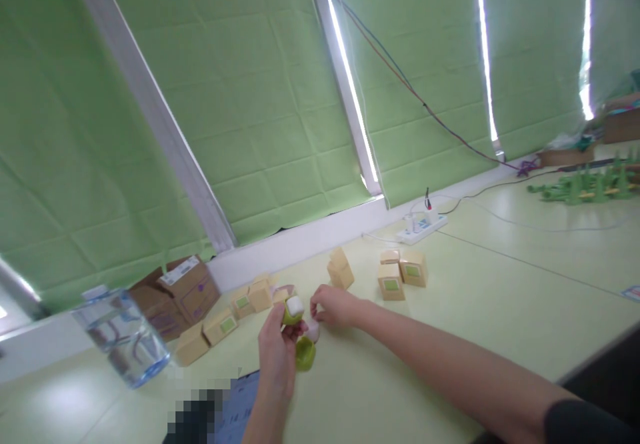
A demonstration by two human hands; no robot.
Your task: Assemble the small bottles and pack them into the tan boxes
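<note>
My left hand (pixel 276 357) is closed around a small green jar with a white top (pixel 293 311), held just above the pale green table (pixel 450 311). A green lid or second green piece (pixel 305 354) lies by its fingers. My right hand (pixel 333 307) reaches in from the right, fingers curled and pinching at something small next to the jar; what it grips is hidden. Several small tan boxes with green labels (pixel 391 283) lie scattered beyond both hands.
A clear plastic water bottle (pixel 125 337) stands at the left. Brown cardboard boxes (pixel 183 291) sit by the window ledge. A white power strip (pixel 421 225) with cables lies at the back. Green paper shapes (pixel 585 187) are far right. Green blinds cover the windows.
</note>
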